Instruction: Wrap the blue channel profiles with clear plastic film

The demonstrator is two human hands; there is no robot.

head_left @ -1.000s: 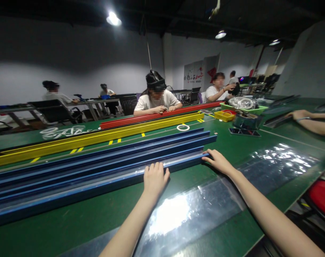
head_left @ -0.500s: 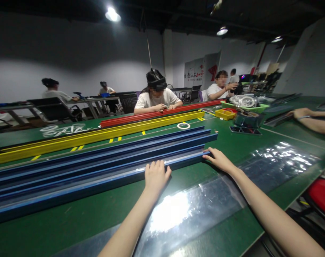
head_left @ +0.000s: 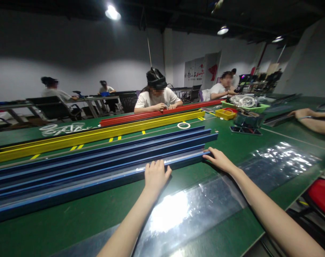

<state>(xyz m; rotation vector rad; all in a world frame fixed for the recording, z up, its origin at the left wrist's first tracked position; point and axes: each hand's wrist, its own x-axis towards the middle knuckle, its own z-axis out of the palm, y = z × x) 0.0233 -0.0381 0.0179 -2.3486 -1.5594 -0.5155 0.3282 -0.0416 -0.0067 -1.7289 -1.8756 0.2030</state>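
Note:
Long blue channel strips lie side by side across the table. My left hand [head_left: 155, 175] is on the nearest blue channel [head_left: 98, 184], its fingers hooked over the near wall and its thumb to the right. At that channel's right end, my right hand [head_left: 218, 159] grips the corner between thumb and fingers. Behind it runs another blue channel [head_left: 151, 151], which neither hand touches. Under my forearms a clear plastic sheet [head_left: 218, 201] lies flat and reflects the lamp light.
Further back lie a yellow channel [head_left: 125, 129] and a red channel [head_left: 141, 116]. A white ring [head_left: 184, 128], a phone [head_left: 245, 131], a yellow tray [head_left: 225, 116] and a green basket [head_left: 263, 107] are on the table. Another person's hand [head_left: 303, 113] reaches in from the right.
Both my hands and the blue channels stay where they were. At the back right, a seated person has leaned to the right and lowered a raised hand.

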